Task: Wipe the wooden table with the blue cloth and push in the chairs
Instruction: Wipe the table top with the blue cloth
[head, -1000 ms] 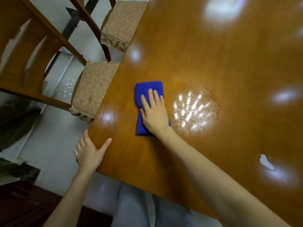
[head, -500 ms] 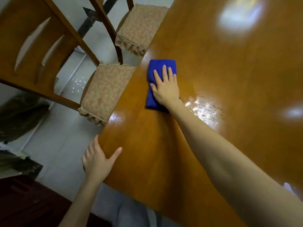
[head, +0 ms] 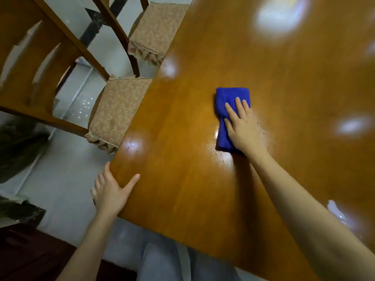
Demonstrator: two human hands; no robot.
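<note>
Right hand (head: 243, 128) lies flat on the cloth (head: 231, 98), fingers straight and pressing down, nothing gripped. The cloth is blue, folded into a long pad, and sits mid-surface (head: 182, 151), well in from the left edge. Left hand (head: 109, 191) is open at the near-left corner: thumb on top, fingers lying along the side edge. Near chair (head: 113, 112) and far chair (head: 156, 27) stand along the left side, with their seat cushions meeting the surface edge. Glare spots on the wood.

pale glossy floor (head: 60, 175); dark wood cabinet (head: 30, 252) btm left; small white scrap (head: 333, 208) far rt.
</note>
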